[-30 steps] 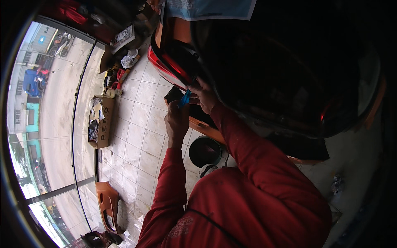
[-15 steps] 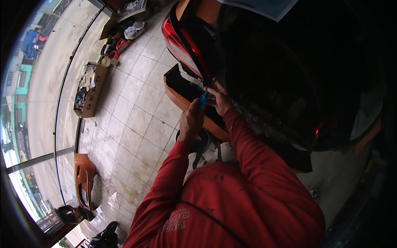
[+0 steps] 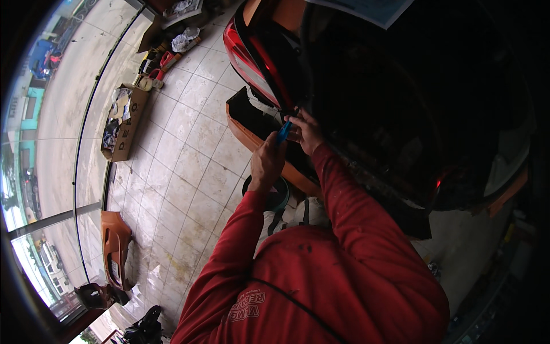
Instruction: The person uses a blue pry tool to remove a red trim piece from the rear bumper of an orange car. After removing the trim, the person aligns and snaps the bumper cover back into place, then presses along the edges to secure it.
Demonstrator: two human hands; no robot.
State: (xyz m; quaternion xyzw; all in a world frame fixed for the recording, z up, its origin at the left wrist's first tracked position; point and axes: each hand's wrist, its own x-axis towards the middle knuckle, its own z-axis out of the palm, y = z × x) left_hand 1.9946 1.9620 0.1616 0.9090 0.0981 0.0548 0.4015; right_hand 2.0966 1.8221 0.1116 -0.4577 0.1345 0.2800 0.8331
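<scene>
My left hand (image 3: 267, 157) is closed on a slim blue tool (image 3: 283, 132), held tilted up toward the lower end of a red tail light (image 3: 248, 66) on a dark vehicle body. My right hand (image 3: 306, 131) is at that same lower corner, fingers bent around the tool's upper end; what exactly they grip is too small and dark to tell. Below the light lies a detached orange and black body panel (image 3: 240, 125). A dark green bucket (image 3: 275, 189) is partly hidden below my hands.
A cardboard box of scraps (image 3: 123, 123) stands by the glass front (image 3: 57, 143) at left, with small containers (image 3: 156, 74) behind it. An orange bumper piece (image 3: 116, 246) lies lower left. The dark vehicle body (image 3: 389, 103) fills the upper right, a paper sheet (image 3: 361, 10) at its top.
My view has shifted, so both hands and the tail light appear farther right than a second ago. Over the last half second my left hand has risen slightly with the blue tool.
</scene>
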